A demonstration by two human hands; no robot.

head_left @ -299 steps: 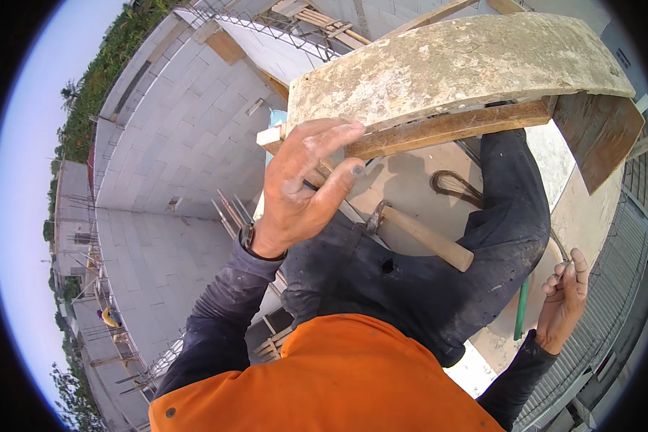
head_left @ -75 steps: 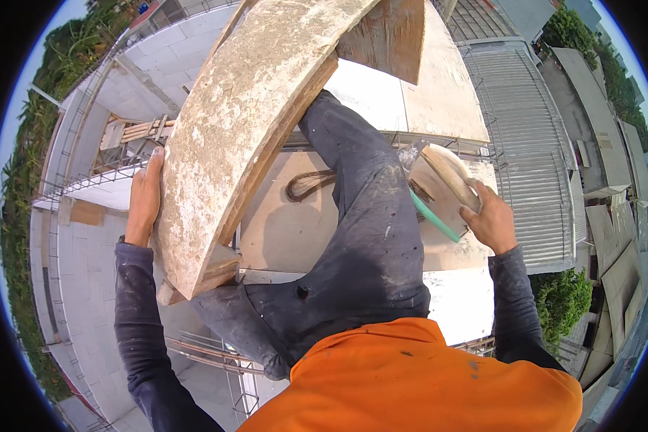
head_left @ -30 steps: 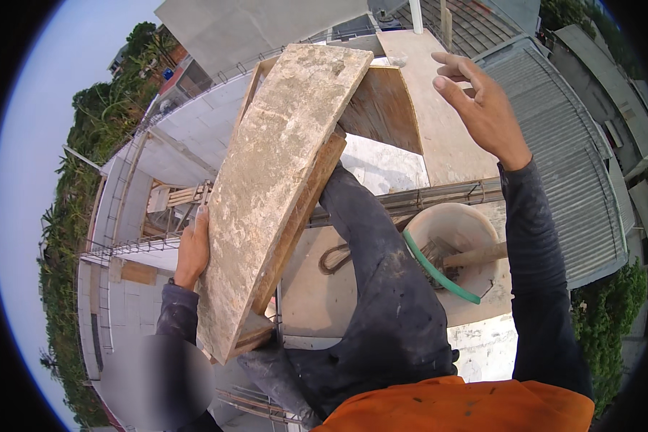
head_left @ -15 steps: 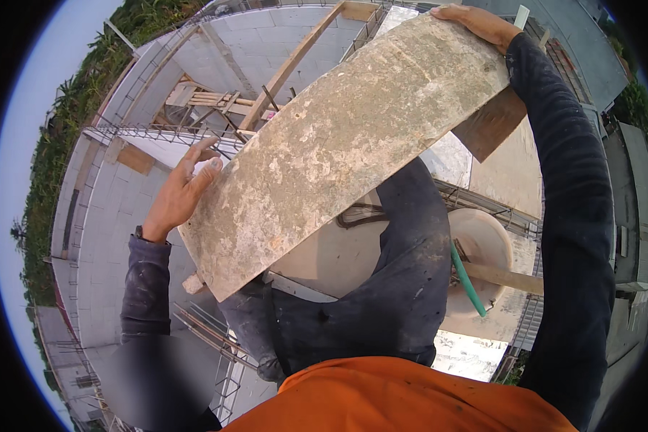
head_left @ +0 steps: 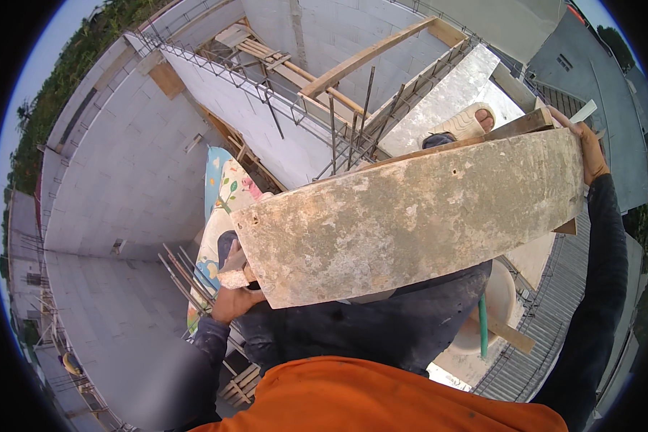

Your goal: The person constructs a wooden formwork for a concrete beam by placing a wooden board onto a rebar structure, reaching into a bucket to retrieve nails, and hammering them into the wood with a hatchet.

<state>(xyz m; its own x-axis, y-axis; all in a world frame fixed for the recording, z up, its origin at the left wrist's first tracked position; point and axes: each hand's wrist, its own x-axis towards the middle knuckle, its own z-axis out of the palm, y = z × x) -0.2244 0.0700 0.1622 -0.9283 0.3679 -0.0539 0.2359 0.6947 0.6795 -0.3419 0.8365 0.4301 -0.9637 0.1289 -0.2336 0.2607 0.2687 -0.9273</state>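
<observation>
A long, weathered plywood board (head_left: 410, 209), blotched with dried cement, lies across the view above my lap. Its right end is higher and farther away than its left. My right hand (head_left: 589, 150) grips the far right end, with the thumb over the upper edge. At the lower left corner my left hand (head_left: 236, 304) is closed on the board, its fingers partly hidden behind it. Just above that hand, the pale end of a wooden batten (head_left: 233, 279) sticks out from beneath the board. Another timber strip (head_left: 522, 126) shows along the upper edge.
Upright rebar rods (head_left: 353, 129) stand just beyond the board. My sandalled foot (head_left: 468, 122) rests on a pale panel (head_left: 439, 93). Left, block walls (head_left: 129, 144) drop to a lower level beside a patterned sheet (head_left: 227, 191). A round tub (head_left: 493, 317) with a green hose (head_left: 482, 327) sits at right.
The board has swung flatter and shifted right and lower in view. My left hand, open beside its left edge before, is now lower and closed at the corner. My right hand keeps its end.
</observation>
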